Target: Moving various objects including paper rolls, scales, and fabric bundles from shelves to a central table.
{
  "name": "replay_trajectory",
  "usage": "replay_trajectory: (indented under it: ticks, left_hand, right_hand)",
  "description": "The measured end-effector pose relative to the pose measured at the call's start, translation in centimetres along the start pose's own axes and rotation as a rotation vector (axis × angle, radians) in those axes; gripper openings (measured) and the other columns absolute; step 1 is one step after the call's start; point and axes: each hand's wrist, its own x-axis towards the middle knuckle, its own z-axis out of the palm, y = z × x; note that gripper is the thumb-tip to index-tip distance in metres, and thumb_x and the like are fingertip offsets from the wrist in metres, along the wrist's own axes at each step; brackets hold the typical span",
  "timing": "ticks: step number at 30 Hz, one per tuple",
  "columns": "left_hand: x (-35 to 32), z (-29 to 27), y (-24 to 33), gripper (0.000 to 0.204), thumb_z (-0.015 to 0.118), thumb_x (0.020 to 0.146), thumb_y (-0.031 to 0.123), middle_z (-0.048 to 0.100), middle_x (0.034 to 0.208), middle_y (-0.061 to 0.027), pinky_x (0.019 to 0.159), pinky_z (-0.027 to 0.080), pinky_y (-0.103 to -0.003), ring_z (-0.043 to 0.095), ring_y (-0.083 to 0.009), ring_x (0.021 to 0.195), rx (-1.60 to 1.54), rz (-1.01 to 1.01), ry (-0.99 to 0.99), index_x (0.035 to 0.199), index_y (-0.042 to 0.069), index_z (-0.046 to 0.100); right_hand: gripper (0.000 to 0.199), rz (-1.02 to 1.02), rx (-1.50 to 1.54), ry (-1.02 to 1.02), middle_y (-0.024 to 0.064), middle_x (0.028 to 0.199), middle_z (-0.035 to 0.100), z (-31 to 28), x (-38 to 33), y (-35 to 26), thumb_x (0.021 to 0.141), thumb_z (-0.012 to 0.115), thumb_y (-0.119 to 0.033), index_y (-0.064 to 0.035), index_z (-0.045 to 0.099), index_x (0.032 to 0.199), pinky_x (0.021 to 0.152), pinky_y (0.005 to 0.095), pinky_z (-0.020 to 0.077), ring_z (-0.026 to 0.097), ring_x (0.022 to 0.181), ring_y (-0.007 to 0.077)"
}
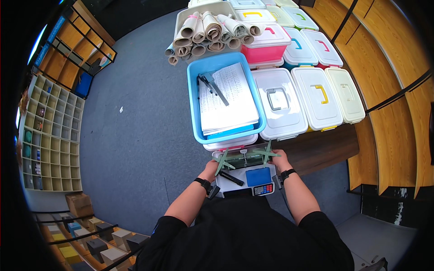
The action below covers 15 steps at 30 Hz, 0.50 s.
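Between my hands is a long dark, partly see-through piece (244, 158) with a pale green four-armed cross at each end. My left hand (210, 170) is closed at its left end, beside one green cross (223, 162). At the other end my right hand (280, 160) is closed next to the second green cross (266, 153). The fingertips of both hands are partly hidden. Just below it, close to my body, a light grey board (247, 173) carries a black stick-shaped object (231, 178), a flat blue rectangle (258, 177) and a keypad with coloured keys (262, 189).
Directly ahead stands a light blue bin (195, 104) with papers and pens. Beyond it are paper rolls (212, 29). Lidded storage boxes (278, 106) fill the right, beside wooden shelves (384, 99). Grey floor (131, 113) lies left, with a cubby shelf (54, 135) beyond.
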Motion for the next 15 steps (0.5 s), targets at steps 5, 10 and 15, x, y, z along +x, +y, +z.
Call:
replay_trajectory:
  ticks: [5, 10, 15]
  left_hand:
    - [-0.4, 0.1, 0.2, 0.017, 0.056, 0.091, 0.013, 0.064, 0.079, -0.0057, 0.052, 0.044, -0.029, 0.058, -0.0161, 0.060, -0.006, 0.010, -0.009, 0.103, 0.004, 0.063]
    - [2.3, -1.8, -1.8, 0.019, 0.058, 0.091, 0.016, 0.065, 0.083, -0.0076, 0.053, 0.044, -0.029, 0.058, -0.0163, 0.060, 0.047, 0.018, -0.037, 0.103, 0.002, 0.065]
    - [3.1, -2.5, -2.4, 0.020, 0.058, 0.092, 0.019, 0.065, 0.081, -0.0062, 0.054, 0.043, -0.029, 0.057, -0.0159, 0.064, 0.041, 0.027, -0.043, 0.101, 0.002, 0.065]
  right_hand:
    - [0.025, 0.017, 0.017, -0.053, 0.0076, 0.095, 0.065, 0.4, -1.1, -1.5, 0.099, 0.050, -0.018, -0.0014, 0.067, 0.105, 0.066, 0.0314, 0.0574, 0.064, 0.081, 0.0183]
    - [0.019, -0.016, -0.086, 0.010, 0.0095, 0.085, 0.066, 0.8, -2.1, -2.4, 0.094, 0.056, -0.013, 0.0011, 0.067, 0.101, 0.059, 0.0328, 0.0559, 0.067, 0.070, 0.0206]
    - [0.016, -0.135, -0.235, 0.111, 0.0127, 0.075, 0.067, 1.3, -2.0, -1.3, 0.091, 0.060, -0.010, 0.0038, 0.067, 0.095, 0.056, 0.0330, 0.0548, 0.068, 0.062, 0.0238]
